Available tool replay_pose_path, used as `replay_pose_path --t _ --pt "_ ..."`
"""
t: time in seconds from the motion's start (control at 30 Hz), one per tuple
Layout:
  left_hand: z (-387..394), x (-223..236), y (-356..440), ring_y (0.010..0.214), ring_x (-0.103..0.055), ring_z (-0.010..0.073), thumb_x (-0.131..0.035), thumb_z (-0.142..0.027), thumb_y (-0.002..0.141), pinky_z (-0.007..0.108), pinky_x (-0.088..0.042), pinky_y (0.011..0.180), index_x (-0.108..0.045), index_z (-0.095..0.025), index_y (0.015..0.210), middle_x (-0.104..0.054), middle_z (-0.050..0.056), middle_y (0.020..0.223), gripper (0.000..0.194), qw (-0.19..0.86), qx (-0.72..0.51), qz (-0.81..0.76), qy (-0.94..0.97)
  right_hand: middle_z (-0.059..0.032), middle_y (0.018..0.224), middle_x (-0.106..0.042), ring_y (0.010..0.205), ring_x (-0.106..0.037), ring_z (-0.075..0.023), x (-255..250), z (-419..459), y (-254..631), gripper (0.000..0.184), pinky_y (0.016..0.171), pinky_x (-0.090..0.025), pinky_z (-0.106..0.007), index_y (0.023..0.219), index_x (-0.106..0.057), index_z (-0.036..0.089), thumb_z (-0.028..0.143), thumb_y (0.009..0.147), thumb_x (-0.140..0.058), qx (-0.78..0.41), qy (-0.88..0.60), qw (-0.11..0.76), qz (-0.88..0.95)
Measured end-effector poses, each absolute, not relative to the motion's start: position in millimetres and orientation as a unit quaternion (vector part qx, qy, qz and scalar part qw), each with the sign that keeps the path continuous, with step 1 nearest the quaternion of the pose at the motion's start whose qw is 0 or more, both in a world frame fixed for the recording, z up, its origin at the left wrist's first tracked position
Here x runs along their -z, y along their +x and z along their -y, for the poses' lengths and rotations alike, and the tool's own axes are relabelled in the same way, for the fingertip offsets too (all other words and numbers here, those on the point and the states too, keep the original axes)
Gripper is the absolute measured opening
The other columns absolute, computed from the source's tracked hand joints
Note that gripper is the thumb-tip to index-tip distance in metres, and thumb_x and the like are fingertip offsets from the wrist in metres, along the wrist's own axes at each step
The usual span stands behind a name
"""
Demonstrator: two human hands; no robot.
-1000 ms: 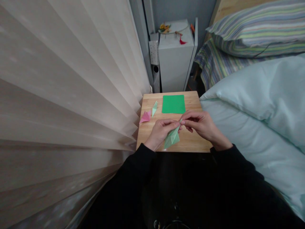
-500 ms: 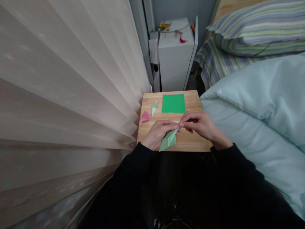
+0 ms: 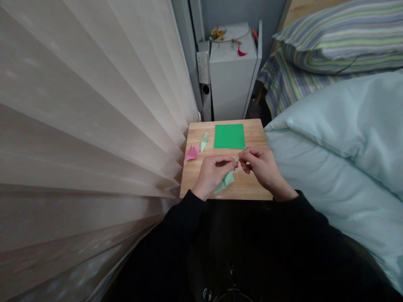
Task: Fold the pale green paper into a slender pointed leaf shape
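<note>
Pale green folded paper (image 3: 227, 180), an origami piece with pointed ends, is held above the wooden table (image 3: 252, 184). My left hand (image 3: 212, 173) pinches it near its upper narrow part, thumb on top, and covers some of the folds. At the thin upper tip, my right hand (image 3: 258, 164) grips with thumb and forefinger, the other fingers curled. Beyond my hands lies a square of bright green paper (image 3: 229, 136). A small pale green origami piece (image 3: 204, 143) and a pink origami piece (image 3: 192, 153) rest at the table's left side.
A pleated curtain (image 3: 110, 105) hangs close along the left. Behind the table stands a white cabinet (image 3: 231, 79) with small items on top. To the right is a bed with a pale blue quilt (image 3: 346, 138) and a striped pillow (image 3: 343, 37).
My left hand has turned and shifted slightly, covering more of the folded paper, whose lower end has swung up and right. My right wrist has moved a little left.
</note>
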State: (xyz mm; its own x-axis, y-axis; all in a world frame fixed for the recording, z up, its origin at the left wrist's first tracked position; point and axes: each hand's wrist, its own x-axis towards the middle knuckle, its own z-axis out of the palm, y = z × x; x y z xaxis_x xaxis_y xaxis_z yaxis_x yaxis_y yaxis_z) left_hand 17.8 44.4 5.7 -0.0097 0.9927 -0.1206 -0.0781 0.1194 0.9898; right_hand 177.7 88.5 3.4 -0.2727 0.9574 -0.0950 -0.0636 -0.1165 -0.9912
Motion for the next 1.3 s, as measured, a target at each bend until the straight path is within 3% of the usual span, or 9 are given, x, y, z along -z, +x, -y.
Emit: replay_pose_path --t 0.13,0.43,0.7,1.03,1.3 --pt "-44.7 2.6 19.9 0.079 -0.068 0.018 -0.079 -0.028 0.078 0.034 -0.052 0.081 -0.08 -0.017 0.078 -0.078 0.006 0.082 0.011 0.532 -0.499 -0.528 0.434 0.0008 0.055 -0.057 0.049 -0.048 -0.0107 0.3 -90.5 176.7 0.027 0.048 -0.036 -0.027 0.066 -0.068 0.019 0.039 0.084 -0.071 -0.571 -0.456 0.442 0.52" --pt "-50.2 12.5 19.5 0.08 -0.064 0.0122 -0.087 -0.032 0.072 0.027 -0.049 0.082 -0.079 -0.02 0.081 -0.074 0.001 0.084 0.017 0.536 -0.596 -0.481 0.355 -0.0032 0.083 -0.072 0.077 -0.063 -0.0168 2.4 -88.6 179.4 0.019 0.067 -0.046 -0.03 0.086 -0.073 0.018 0.036 0.092 -0.068 -0.509 -0.377 0.365 0.682" --pt "-47.5 7.5 22.1 0.076 -0.062 0.0103 -0.09 -0.027 0.066 0.025 -0.047 0.077 -0.078 -0.02 0.078 -0.07 -0.001 0.079 0.018 0.575 -0.612 -0.458 0.292 -0.0026 0.082 -0.071 0.075 -0.061 -0.0159 -0.8 -87.1 179.1 0.019 0.067 -0.046 -0.03 0.086 -0.071 0.018 0.035 0.094 -0.067 -0.508 -0.358 0.351 0.7" --pt "-49.9 2.2 16.3 0.068 -0.056 0.0108 -0.08 -0.027 0.077 0.026 -0.044 0.067 -0.077 -0.018 0.077 -0.068 0.0 0.073 0.01 0.51 -0.557 -0.516 0.405 -0.0015 0.076 -0.067 0.068 -0.056 -0.0142 3.4 -87.6 180.2 0.019 0.064 -0.043 -0.029 0.08 -0.069 0.017 0.033 0.091 -0.066 -0.532 -0.377 0.358 0.668" --pt "-49.2 4.4 18.0 0.064 -0.056 0.0094 -0.082 -0.032 0.075 0.024 -0.043 0.061 -0.074 -0.017 0.077 -0.065 -0.001 0.069 0.017 0.554 -0.559 -0.494 0.369 -0.0016 0.074 -0.067 0.068 -0.057 -0.0143 4.4 -88.6 177.0 0.019 0.067 -0.046 -0.03 0.077 -0.071 0.017 0.034 0.085 -0.071 -0.559 -0.377 0.379 0.634"
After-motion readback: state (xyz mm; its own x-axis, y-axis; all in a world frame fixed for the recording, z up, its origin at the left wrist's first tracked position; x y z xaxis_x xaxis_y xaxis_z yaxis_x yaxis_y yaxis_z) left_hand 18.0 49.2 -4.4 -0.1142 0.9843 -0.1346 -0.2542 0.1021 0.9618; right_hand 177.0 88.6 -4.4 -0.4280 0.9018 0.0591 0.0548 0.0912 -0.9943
